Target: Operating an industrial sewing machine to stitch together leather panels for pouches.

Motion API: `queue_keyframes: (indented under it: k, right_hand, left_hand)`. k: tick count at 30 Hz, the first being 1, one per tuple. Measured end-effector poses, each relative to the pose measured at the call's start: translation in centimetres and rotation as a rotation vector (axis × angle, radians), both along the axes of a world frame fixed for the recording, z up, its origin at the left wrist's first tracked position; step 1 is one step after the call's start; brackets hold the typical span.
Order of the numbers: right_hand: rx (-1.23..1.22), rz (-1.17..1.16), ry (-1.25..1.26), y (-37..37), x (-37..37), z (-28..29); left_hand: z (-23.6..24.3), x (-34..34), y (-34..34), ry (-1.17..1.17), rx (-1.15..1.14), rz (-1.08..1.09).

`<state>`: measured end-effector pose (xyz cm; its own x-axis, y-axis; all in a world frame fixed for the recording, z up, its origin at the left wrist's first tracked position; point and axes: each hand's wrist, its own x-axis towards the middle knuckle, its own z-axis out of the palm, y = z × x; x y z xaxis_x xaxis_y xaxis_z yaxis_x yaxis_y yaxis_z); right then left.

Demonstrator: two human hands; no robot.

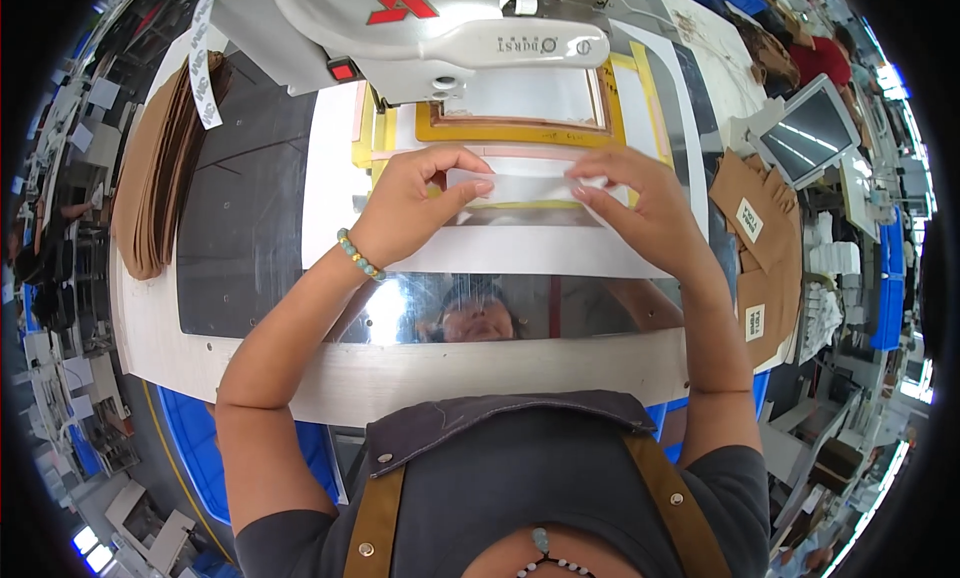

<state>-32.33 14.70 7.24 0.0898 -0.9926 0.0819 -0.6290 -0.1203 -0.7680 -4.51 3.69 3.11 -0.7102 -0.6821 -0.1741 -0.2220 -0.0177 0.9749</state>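
A small white strip is stretched level between my two hands; whether it is cloth or paper cannot be made out. My left hand, with a beaded bracelet at the wrist, pinches its left end between thumb and fingers. The other end is pinched in my right hand, whose fingers are slightly blurred. Both hands are over a white sheet on the machine bed, just in front of a yellow-edged clamp frame. Above the frame hangs the pale head of a sewing machine.
Folded brown pieces stand stacked at the left. More brown pieces with white labels lie at the right, below a tilted control screen. A shiny metal plate runs along the near side. Blue bins sit under the table.
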Motion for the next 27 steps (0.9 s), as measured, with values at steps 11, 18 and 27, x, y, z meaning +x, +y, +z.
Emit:
queue_keyframes:
  k: [11, 18, 27]
  right_hand:
    - [-0.121, 0.193, 0.004, -5.5, -0.4, 0.9]
    - [-0.004, -0.007, 0.159, -12.6, -3.1, -0.9]
    - [0.163, 0.133, 0.083, -15.7, 3.3, -4.0]
  left_hand:
    - [0.6, 1.6, 0.0, -0.095, -0.844, -0.062]
    - [-3.9, 4.6, -4.0, -0.477, -1.271, 0.010]
    - [-3.0, 4.2, -4.2, -0.638, -1.156, -0.156]
